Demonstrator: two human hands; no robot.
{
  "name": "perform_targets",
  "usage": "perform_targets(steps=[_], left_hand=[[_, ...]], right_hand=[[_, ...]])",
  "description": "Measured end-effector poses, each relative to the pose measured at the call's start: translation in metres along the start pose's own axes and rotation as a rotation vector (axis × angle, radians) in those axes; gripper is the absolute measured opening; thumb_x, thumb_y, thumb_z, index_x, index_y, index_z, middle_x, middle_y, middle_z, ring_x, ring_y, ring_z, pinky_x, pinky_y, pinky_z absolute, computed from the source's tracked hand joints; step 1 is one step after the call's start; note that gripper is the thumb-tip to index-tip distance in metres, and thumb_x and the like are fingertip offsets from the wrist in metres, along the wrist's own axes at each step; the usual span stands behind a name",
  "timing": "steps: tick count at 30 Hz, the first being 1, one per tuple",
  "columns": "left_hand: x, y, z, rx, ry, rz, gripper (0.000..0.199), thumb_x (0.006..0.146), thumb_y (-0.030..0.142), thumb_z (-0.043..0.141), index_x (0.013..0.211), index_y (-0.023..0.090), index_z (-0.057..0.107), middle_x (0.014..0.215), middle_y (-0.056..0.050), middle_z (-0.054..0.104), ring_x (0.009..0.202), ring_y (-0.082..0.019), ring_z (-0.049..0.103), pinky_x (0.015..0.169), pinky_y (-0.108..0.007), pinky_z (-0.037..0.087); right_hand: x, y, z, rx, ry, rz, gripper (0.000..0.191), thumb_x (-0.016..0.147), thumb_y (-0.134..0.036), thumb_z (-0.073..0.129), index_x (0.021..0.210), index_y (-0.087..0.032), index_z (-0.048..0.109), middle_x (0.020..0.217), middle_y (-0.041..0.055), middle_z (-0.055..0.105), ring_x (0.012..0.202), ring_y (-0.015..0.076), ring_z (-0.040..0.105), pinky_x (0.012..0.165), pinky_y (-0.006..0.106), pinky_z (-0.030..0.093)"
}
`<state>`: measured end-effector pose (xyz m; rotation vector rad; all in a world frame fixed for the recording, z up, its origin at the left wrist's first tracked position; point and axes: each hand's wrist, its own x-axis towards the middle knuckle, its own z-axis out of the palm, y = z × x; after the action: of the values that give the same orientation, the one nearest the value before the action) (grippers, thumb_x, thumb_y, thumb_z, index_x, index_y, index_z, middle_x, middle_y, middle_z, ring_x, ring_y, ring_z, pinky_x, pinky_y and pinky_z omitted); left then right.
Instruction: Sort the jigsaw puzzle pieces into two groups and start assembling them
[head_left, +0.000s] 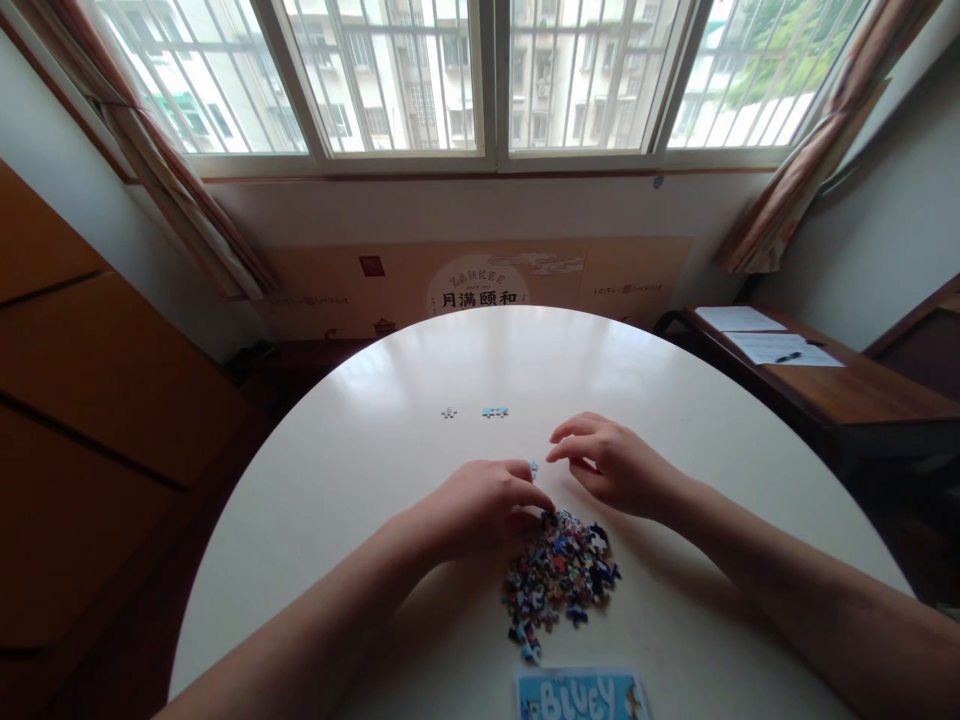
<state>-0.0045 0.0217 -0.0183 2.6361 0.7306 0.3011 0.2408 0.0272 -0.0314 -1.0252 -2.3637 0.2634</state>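
A heap of small, mixed-colour puzzle pieces (pixel 562 575) lies on the white round table (pixel 300 520). My left hand (pixel 491 500) reaches to the heap's far left edge, fingers bent over it; whether they grip a piece is hidden. Close to its index finger is a light blue piece (pixel 533 468). My right hand (pixel 600 460) hovers beyond the heap on the right, fingers apart, holding nothing. Farther off lie two light blue pieces (pixel 495 412), side by side and touching, with a single pale piece (pixel 448 412) to their left.
A blue box or card marked "BLUEY" (pixel 581 695) lies at the near edge of view. Right of the table, a brown wooden desk (pixel 862 385) bears white papers (pixel 784 349) and a pen. Barred windows and curtains are behind, a wooden cabinet (pixel 97 400) at left.
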Motion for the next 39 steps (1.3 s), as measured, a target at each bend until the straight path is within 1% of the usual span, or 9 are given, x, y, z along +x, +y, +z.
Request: perform_targets(steps=[2,6,10,13,17,21,26,32,39], left_hand=[[0.000,-0.001,0.001,-0.013,0.002,-0.003,0.018,0.086,0.022,0.066,0.098,0.027,0.078,0.091,-0.001,0.069,0.070,-0.012,0.061,0.064,-0.026,0.045],[0.001,-0.004,0.005,-0.039,0.062,0.009,0.012,0.085,0.020,0.065,0.090,0.024,0.075,0.096,-0.002,0.071,0.077,-0.013,0.063,0.068,-0.026,0.047],[0.001,-0.004,0.006,-0.009,0.074,0.015,0.010,0.085,0.019,0.064,0.087,0.022,0.073,0.096,-0.002,0.071,0.077,-0.014,0.063,0.069,-0.026,0.048],[0.001,-0.002,0.005,0.013,0.062,-0.032,0.010,0.083,0.021,0.066,0.090,0.023,0.073,0.092,-0.001,0.070,0.074,-0.014,0.063,0.068,-0.027,0.048],[0.002,0.001,0.005,-0.012,0.068,-0.106,0.014,0.083,0.023,0.067,0.094,0.024,0.075,0.093,-0.001,0.069,0.073,-0.014,0.063,0.072,-0.028,0.050],[0.003,-0.001,0.007,-0.022,0.104,-0.158,0.015,0.081,0.019,0.066,0.093,0.023,0.074,0.095,-0.002,0.069,0.075,-0.015,0.063,0.073,-0.029,0.051],[0.005,-0.007,0.009,-0.054,0.154,-0.220,0.012,0.080,0.020,0.067,0.090,0.022,0.072,0.093,-0.003,0.068,0.078,-0.017,0.063,0.073,-0.031,0.051],[0.008,-0.005,0.011,-0.048,0.217,-0.321,0.007,0.082,0.022,0.067,0.086,0.021,0.073,0.090,-0.003,0.066,0.075,-0.017,0.061,0.074,-0.033,0.051],[0.011,-0.003,0.015,0.000,0.252,-0.340,0.006,0.085,0.024,0.066,0.087,0.021,0.071,0.092,-0.004,0.067,0.077,-0.017,0.061,0.073,-0.032,0.051]], right_hand=[[0.000,-0.001,0.003,0.002,-0.015,-0.031,0.037,0.082,-0.002,0.054,0.100,-0.024,0.077,0.107,0.0064,0.073,0.104,0.0218,0.065,0.090,0.040,0.056],[-0.003,0.002,0.015,-0.025,-0.060,-0.090,0.046,0.082,-0.004,0.058,0.118,-0.028,0.073,0.129,0.0094,0.067,0.123,0.0263,0.059,0.102,0.047,0.052],[-0.004,0.004,0.020,-0.109,-0.094,-0.105,0.035,0.089,-0.016,0.064,0.119,-0.033,0.073,0.136,0.0079,0.064,0.134,0.0302,0.053,0.108,0.053,0.047],[-0.003,0.007,0.013,-0.210,-0.067,-0.005,0.028,0.093,-0.018,0.063,0.114,-0.032,0.075,0.135,0.0074,0.066,0.134,0.0316,0.053,0.108,0.055,0.047],[-0.001,0.015,0.004,-0.266,-0.007,0.103,0.024,0.093,-0.016,0.061,0.109,-0.024,0.077,0.130,0.0123,0.068,0.130,0.0338,0.057,0.106,0.057,0.049],[-0.002,0.009,0.001,-0.152,-0.014,0.022,0.027,0.089,-0.011,0.064,0.108,-0.024,0.076,0.132,0.0109,0.067,0.132,0.0319,0.055,0.107,0.056,0.048],[-0.003,-0.008,-0.002,-0.025,-0.080,-0.098,0.013,0.090,-0.020,0.069,0.097,-0.027,0.077,0.133,0.0070,0.067,0.136,0.0305,0.051,0.107,0.055,0.047],[-0.002,-0.009,-0.002,-0.033,-0.105,-0.094,0.009,0.090,-0.029,0.071,0.096,-0.027,0.077,0.131,0.0063,0.069,0.135,0.0308,0.052,0.108,0.055,0.045],[-0.003,-0.007,0.004,-0.115,-0.028,-0.055,0.018,0.086,-0.033,0.076,0.103,-0.028,0.076,0.133,0.0072,0.067,0.131,0.0331,0.055,0.105,0.057,0.046]])
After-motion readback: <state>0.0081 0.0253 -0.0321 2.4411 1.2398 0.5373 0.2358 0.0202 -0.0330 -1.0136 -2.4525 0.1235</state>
